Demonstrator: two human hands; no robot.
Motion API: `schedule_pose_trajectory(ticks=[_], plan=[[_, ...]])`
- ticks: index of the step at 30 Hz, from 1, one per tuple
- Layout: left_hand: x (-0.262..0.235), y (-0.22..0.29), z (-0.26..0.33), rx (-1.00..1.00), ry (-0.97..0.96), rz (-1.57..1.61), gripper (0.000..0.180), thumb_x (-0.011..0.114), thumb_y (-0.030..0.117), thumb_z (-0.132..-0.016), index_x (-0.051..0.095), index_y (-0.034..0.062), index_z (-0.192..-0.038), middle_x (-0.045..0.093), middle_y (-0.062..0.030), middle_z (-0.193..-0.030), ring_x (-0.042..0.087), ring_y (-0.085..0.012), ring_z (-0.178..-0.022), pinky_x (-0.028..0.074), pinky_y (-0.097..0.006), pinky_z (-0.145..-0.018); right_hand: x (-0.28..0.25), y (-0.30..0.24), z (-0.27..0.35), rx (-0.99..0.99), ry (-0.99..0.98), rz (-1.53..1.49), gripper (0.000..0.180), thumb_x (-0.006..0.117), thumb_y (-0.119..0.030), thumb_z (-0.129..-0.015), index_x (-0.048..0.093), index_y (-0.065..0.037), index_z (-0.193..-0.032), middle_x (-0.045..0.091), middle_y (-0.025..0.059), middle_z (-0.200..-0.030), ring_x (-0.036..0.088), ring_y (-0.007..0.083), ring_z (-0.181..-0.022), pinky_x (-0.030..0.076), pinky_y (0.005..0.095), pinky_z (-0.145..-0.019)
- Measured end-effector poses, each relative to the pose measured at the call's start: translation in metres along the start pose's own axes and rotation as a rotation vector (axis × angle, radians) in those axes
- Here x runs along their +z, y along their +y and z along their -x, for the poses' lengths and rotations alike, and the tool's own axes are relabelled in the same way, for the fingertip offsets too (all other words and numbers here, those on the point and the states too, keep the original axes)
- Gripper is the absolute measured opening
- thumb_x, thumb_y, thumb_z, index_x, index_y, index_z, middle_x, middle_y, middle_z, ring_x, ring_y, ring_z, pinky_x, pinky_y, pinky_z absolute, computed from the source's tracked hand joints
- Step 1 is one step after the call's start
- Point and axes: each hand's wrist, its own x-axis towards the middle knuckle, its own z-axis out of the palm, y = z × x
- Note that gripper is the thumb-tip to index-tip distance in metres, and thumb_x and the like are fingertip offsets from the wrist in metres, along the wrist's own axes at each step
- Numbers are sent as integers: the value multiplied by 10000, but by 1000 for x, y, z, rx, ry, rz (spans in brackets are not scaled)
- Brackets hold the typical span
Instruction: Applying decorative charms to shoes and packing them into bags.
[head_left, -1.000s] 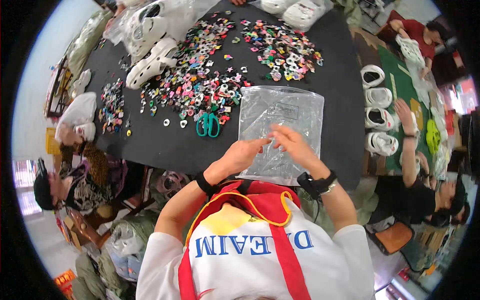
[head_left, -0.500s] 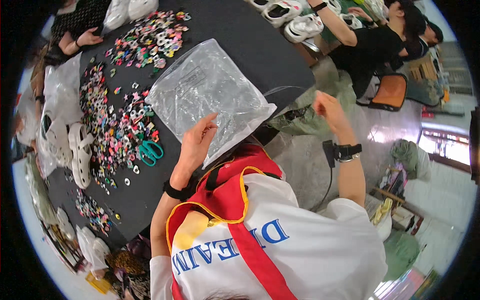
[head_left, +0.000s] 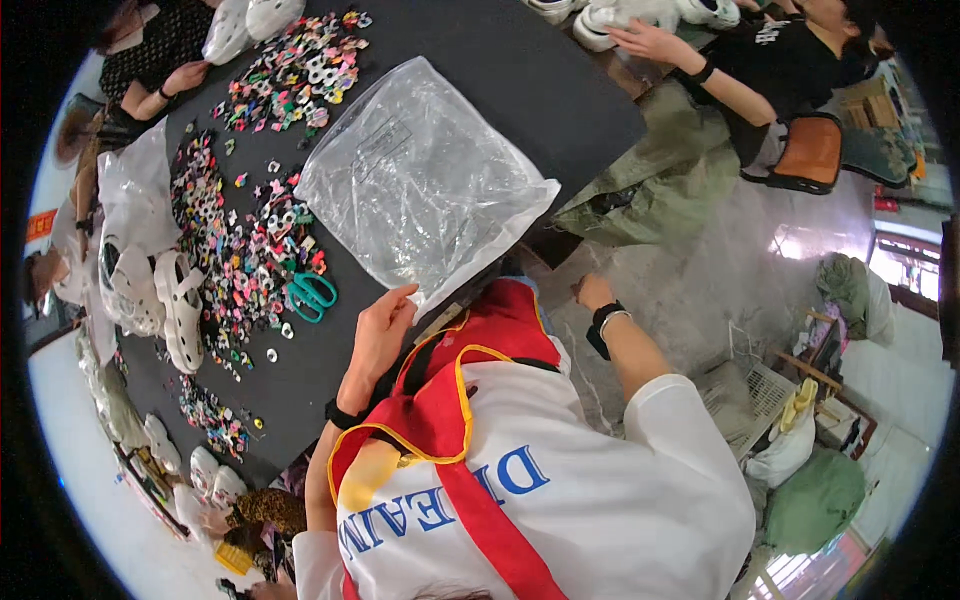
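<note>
Okay, clear plastic bag lies flat on black table, upper center of frame. Left hand, mid-frame, fingers loosely extended and parted, tips right at bag's lower corner; can't tell if touching. Right hand, right of center over grey floor, fingers look curled, can't tell if gripping. Colorful charms, teal looped handles left of center.

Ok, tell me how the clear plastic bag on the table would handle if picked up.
The clear plastic bag looks thin and wrinkled, so probably floppy and light. Its shiny surface may slide easily over the black table.
</note>
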Motion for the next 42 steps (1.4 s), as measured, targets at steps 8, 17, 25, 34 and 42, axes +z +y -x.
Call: schedule_pose_trajectory(ticks=[8,17,25,34,42], plan=[[-2,-26,35,-26,78,-18,292,518,64,-813,535,2,-1098,563,-16,-747,511,-72,-673,435,-213,-625,-2,-67,-56,270,-207,-1449,266,498,-322,-862,563,-100,-733,527,14,-587,419,140,-438,326,281,-409],[-1,-36,30,63,144,-106,406,560,128,-771,477,80,-1166,592,-134,-810,589,-250,-734,461,-328,-649,-83,-54,-38,517,561,-1519,316,485,-166,-847,440,-69,-1144,486,71,-827,439,175,-659,403,320,-612],[26,-47,-7,115,-94,-420,473,578,251,-743,455,111,-1178,582,-199,-892,569,-345,-821,452,-407,-708,-217,-153,68,-433,249,-1026,258,560,-254,-785,561,-53,-947,562,17,-777,519,121,-648,420,258,-564],[26,0,-31,333,19,-167,433,558,188,-779,443,112,-1190,588,-163,-902,579,-308,-831,462,-385,-723,-297,-168,34,-548,266,-1376,276,524,-72,-801,466,-52,-1070,541,53,-946,559,155,-792,491,303,-613],[17,-34,-33,240,81,-98,367,585,156,-752,522,60,-1100,602,-134,-831,586,-296,-764,467,-369,-671,-332,-129,-87,-398,463,-2006,221,458,-48,-802,474,-75,-1022,533,80,-994,556,233,-871,492,378,-663]])
